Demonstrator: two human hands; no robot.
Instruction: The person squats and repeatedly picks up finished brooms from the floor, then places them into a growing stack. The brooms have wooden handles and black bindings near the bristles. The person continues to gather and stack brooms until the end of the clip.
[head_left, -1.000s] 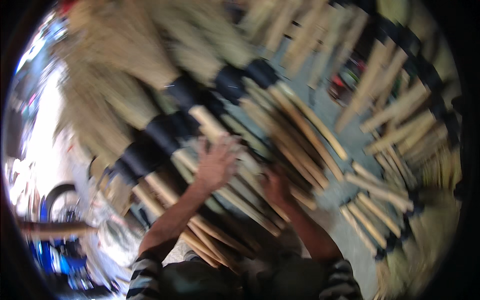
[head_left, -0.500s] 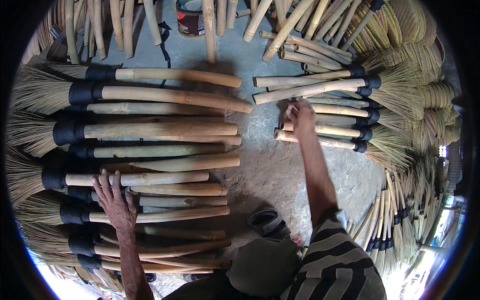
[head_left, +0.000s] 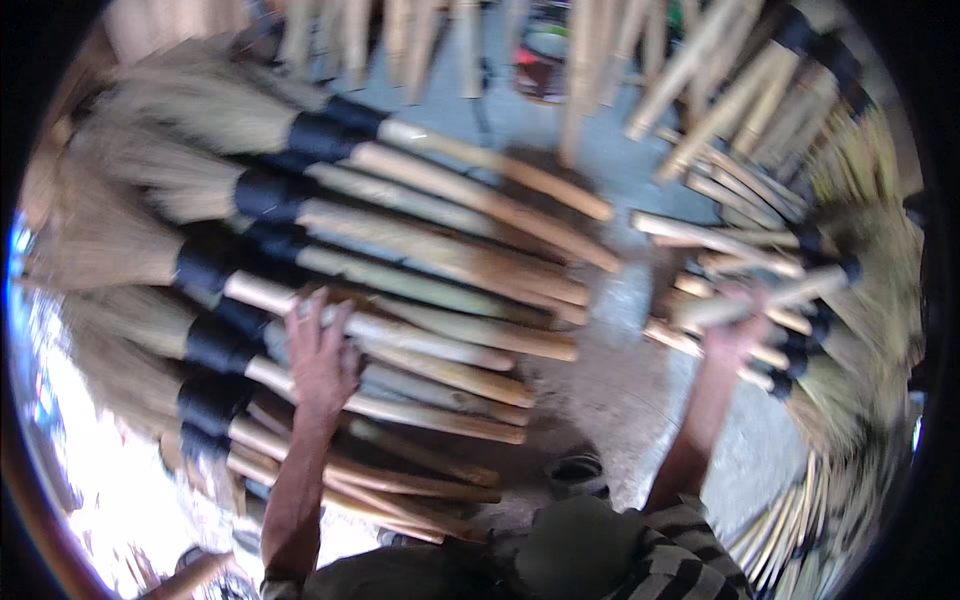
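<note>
Right fingers (head_left: 742, 293) blurred; top handles (head_left: 357, 45) cut by edge.

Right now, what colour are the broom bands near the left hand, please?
The broom bands are black, clearest in the head view.

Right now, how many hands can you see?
2: the left hand lies across a broom handle on the left; the right hand grips a second handle on the right. No others show.

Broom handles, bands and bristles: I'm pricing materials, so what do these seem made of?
Handles: probably bamboo, seemingly bare; pale tan, slightly bowed rods, though blur hides the grain.
Bands: perhaps rubber or plastic, dull black, fitting close; the look leaves it open.
Bristles: likely dried plant fibre, matte, from the straw-coloured fanned strands.
</note>
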